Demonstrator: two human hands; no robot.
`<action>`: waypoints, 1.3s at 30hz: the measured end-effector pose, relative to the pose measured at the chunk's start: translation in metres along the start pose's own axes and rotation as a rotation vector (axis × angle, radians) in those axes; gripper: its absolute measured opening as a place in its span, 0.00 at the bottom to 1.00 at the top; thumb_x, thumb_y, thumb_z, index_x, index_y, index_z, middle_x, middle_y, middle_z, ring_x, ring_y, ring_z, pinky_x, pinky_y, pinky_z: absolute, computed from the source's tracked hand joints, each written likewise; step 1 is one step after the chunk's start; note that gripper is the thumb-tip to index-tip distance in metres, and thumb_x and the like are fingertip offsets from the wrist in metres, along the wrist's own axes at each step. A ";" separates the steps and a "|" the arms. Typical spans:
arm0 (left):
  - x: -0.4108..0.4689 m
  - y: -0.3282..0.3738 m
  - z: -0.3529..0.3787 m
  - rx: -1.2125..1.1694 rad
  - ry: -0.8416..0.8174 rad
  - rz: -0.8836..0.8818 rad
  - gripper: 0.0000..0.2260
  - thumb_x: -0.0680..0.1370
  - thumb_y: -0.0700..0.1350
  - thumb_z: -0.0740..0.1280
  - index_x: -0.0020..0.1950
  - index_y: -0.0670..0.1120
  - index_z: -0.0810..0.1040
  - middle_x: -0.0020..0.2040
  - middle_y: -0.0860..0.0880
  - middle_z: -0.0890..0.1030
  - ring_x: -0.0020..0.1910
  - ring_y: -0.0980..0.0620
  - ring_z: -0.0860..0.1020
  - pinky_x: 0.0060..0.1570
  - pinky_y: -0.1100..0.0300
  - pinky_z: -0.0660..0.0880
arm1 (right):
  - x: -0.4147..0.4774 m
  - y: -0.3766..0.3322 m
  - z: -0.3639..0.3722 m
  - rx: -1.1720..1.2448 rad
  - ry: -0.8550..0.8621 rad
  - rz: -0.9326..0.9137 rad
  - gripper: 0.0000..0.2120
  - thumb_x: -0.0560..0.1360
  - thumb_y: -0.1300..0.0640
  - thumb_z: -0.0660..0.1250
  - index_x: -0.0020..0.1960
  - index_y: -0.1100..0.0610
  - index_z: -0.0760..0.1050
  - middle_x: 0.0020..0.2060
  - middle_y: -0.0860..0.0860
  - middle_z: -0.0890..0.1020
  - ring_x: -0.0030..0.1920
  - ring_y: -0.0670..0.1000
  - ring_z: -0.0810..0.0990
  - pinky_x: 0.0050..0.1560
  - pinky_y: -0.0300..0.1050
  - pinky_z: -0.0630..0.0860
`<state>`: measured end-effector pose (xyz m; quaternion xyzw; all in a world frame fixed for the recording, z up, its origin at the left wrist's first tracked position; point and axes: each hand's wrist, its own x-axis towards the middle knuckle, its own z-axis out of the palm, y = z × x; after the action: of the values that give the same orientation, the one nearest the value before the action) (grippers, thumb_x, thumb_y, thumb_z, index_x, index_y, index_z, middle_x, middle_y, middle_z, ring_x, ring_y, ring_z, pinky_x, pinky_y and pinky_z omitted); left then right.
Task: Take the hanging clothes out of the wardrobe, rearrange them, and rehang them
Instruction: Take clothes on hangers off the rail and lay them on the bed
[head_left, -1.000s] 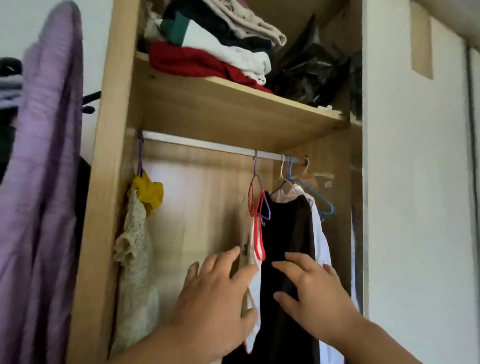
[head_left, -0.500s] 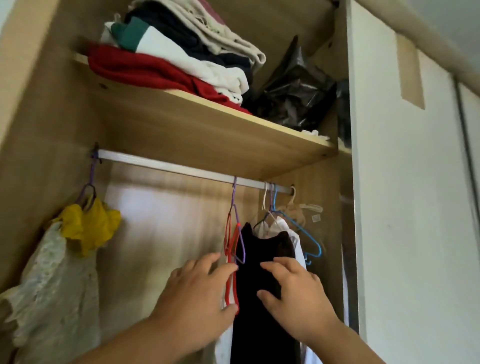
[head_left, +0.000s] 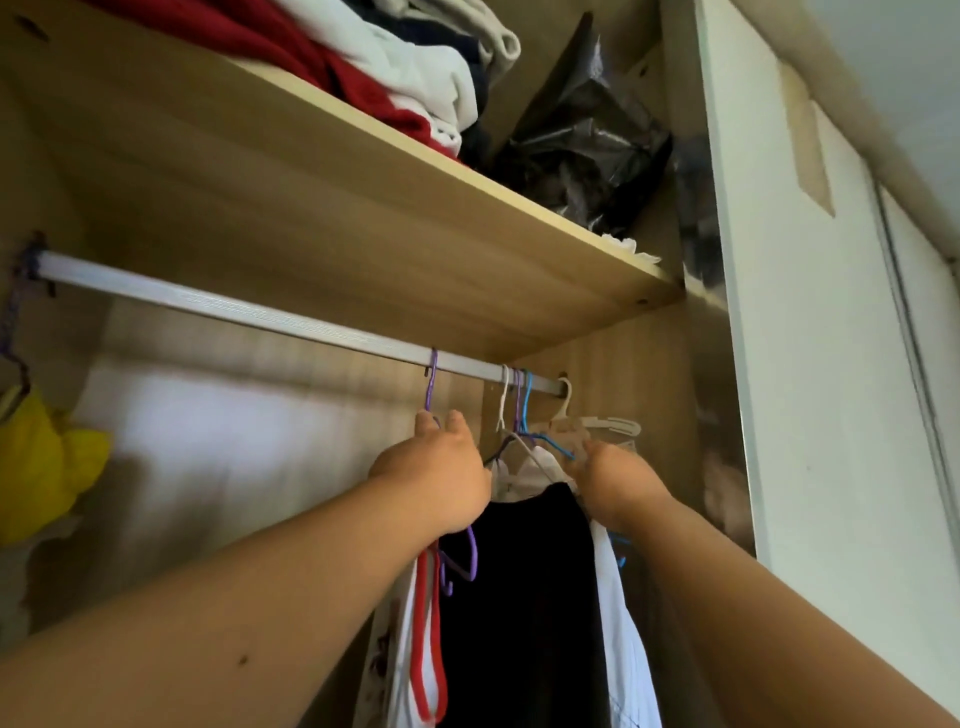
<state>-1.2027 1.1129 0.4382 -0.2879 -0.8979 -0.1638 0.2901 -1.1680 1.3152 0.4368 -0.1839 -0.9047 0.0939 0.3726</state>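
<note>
My left hand (head_left: 434, 480) is up at the middle of the frame, thumb and a finger on either side of the neck of the purple hanger (head_left: 430, 395), pinching it just under the rail (head_left: 260, 314). A red hanger (head_left: 427, 571) dangles below my wrist. My right hand (head_left: 618, 483) reaches into the bunch of hangers at the rail's right end, against the blue hanger (head_left: 545, 441). Its fingers are hidden behind its back, so I cannot tell whether it grips anything.

The clothes I am after hang between and below my hands: a black garment (head_left: 519, 597) and, on its right, a white garment (head_left: 621, 649). Both look soft, limp and light, likely to slide off a thin hanger if it tips. The hangers are thin and springy and their hooks sit crowded together. I judge it best to hold each at the stiff neck below the hook, lift straight up, and keep it level.

Above runs the wooden shelf (head_left: 415, 218) with folded clothes (head_left: 415, 78) and a black plastic bag (head_left: 587, 145). At far left hangs a yellow garment (head_left: 41, 467).
</note>
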 end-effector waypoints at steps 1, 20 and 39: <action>0.002 0.000 0.002 0.053 -0.009 -0.004 0.28 0.81 0.51 0.56 0.76 0.40 0.50 0.74 0.37 0.56 0.65 0.37 0.69 0.60 0.46 0.71 | 0.007 0.001 0.004 -0.030 -0.025 0.008 0.16 0.80 0.54 0.56 0.62 0.61 0.71 0.56 0.60 0.79 0.55 0.60 0.78 0.48 0.46 0.72; -0.002 -0.053 0.028 0.529 0.172 -0.149 0.30 0.77 0.40 0.56 0.78 0.49 0.49 0.56 0.45 0.78 0.52 0.44 0.78 0.40 0.55 0.68 | 0.037 -0.033 0.047 0.248 -0.045 -0.210 0.12 0.76 0.55 0.62 0.51 0.63 0.77 0.50 0.62 0.81 0.52 0.61 0.79 0.44 0.44 0.71; -0.074 -0.136 -0.040 0.707 0.175 -0.374 0.31 0.75 0.35 0.54 0.78 0.48 0.50 0.60 0.45 0.77 0.58 0.45 0.77 0.43 0.56 0.70 | -0.016 -0.170 0.056 0.416 -0.101 -0.495 0.08 0.76 0.55 0.60 0.42 0.58 0.72 0.37 0.54 0.73 0.39 0.55 0.70 0.38 0.40 0.64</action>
<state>-1.2198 0.9573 0.4068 0.0125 -0.9077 0.0810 0.4116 -1.2421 1.1516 0.4396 0.1269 -0.9007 0.1924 0.3682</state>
